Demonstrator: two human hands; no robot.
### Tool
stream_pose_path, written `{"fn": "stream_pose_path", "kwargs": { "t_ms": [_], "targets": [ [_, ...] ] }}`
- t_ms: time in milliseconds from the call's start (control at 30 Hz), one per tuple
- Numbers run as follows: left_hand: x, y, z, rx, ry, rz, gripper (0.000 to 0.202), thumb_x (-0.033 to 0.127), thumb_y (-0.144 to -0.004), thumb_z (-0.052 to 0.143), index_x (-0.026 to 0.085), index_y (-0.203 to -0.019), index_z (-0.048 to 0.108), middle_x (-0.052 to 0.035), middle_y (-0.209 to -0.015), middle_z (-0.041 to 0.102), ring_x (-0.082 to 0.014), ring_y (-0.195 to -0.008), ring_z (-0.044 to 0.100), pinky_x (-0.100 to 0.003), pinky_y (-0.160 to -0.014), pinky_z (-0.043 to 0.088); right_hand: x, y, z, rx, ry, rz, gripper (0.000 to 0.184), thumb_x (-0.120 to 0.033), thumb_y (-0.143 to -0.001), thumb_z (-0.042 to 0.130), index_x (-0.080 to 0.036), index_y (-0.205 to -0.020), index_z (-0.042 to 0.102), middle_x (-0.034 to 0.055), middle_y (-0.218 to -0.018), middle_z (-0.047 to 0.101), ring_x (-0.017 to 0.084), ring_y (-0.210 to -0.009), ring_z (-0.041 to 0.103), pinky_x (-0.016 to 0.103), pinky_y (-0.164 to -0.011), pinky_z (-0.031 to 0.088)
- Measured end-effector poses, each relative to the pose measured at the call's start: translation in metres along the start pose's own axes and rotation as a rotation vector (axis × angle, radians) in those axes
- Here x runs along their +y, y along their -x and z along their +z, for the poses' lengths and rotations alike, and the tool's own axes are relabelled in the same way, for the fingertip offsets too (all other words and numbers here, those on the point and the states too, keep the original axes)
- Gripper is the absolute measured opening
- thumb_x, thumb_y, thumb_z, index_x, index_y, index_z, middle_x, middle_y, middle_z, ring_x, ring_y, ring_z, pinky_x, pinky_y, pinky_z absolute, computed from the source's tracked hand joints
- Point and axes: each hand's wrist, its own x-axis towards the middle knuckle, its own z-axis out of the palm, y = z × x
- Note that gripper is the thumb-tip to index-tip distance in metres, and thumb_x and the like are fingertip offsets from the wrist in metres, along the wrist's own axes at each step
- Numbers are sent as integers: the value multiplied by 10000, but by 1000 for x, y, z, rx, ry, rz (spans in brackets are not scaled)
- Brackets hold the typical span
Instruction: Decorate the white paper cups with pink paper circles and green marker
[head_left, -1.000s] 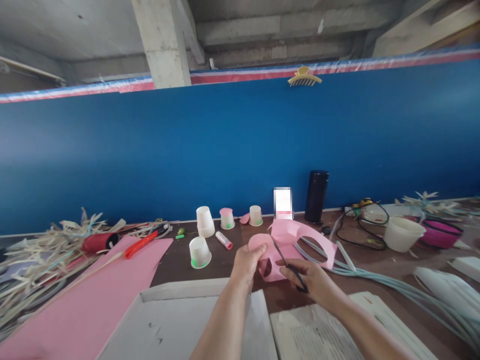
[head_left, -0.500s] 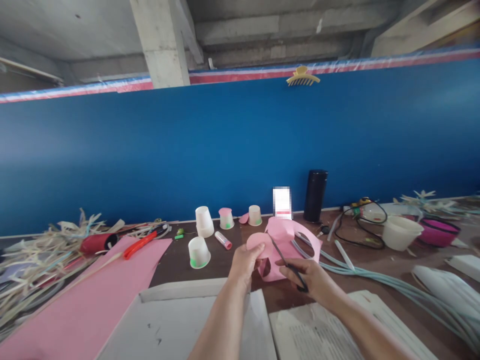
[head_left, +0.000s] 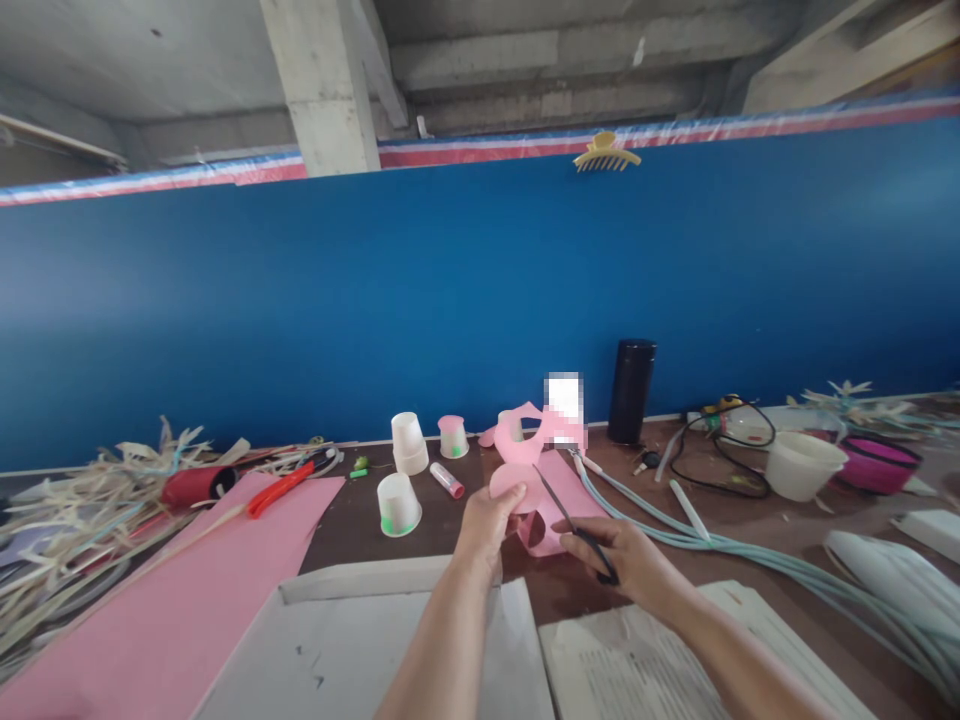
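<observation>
My left hand (head_left: 486,522) pinches a sheet of pink paper (head_left: 571,482) by a rounded part, thumb on top. Cut-out holes and curved edges show in the paper, which bends upward at its far side. Black-handled scissors (head_left: 598,553) are gripped in my right hand (head_left: 619,553), their blades pointing up and left against the paper beside my left thumb. Beyond the paper, a white paper cup is partly hidden. Left of my hands an upturned white cup with a green rim (head_left: 398,505) stands near a glue stick (head_left: 447,480).
A white box lid (head_left: 360,640) and printed paper (head_left: 637,665) lie in front. Pink card (head_left: 172,610), red-handled pliers (head_left: 277,490) and a heap of strips (head_left: 97,500) are on the left. Pale blue tubes (head_left: 787,570), a black cylinder (head_left: 631,390) and a white tub (head_left: 802,466) are on the right.
The pink paper has swung round to the left, its holed part now rising in front of the far cup. Both hands have stayed almost in place.
</observation>
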Motion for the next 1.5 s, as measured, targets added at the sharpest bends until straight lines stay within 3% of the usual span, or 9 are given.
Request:
{"fn": "stream_pose_path", "kwargs": {
  "t_ms": [333, 533, 833, 1033, 1500],
  "targets": [
    [2, 1, 0, 44, -11, 25, 351, 359, -600, 716, 99, -824, 641, -27, -643, 580, -69, -492, 451, -217, -514, 402, 12, -2, 0, 10, 27, 19, 458, -547, -737, 563, -138, -920, 661, -49, -498, 354, 68, -467, 273, 222, -431, 159],
    [2, -1, -1, 53, -129, 65, 350, 380, -625, 691, 98, -829, 656, -56, -698, 610, -92, -520, 484, -233, -533, 416, 2, 2, 0, -41, 55, -45, 393, -520, -774, 535, -148, -811, 656, -43, -530, 372, 74, -506, 311, 220, -456, 196],
    [3, 0, -3, 52, -290, 155, 283, 392, -660, 656, 121, -740, 654, -38, -594, 589, -124, -525, 510, -232, -521, 405, 0, 1, 1, -36, 65, -34, 431, -538, -771, 526, -138, -856, 662, -43, -535, 360, 80, -511, 292, 229, -468, 186],
    [10, 6, -1, 47, -322, 183, 221, 352, -651, 668, 134, -640, 636, -9, -494, 544, -116, -468, 477, -228, -485, 372, 3, 0, 1, -32, 65, -67, 406, -527, -778, 521, -144, -782, 655, -41, -531, 365, 81, -513, 298, 236, -474, 182],
    [6, 4, -3, 44, -357, 180, 254, 386, -660, 661, 133, -649, 634, -18, -525, 556, -117, -492, 480, -224, -493, 369, 0, 1, 0, -1, 66, -32, 472, -599, -731, 524, -145, -771, 646, -42, -520, 363, 85, -503, 311, 235, -471, 200]
  ]
}}
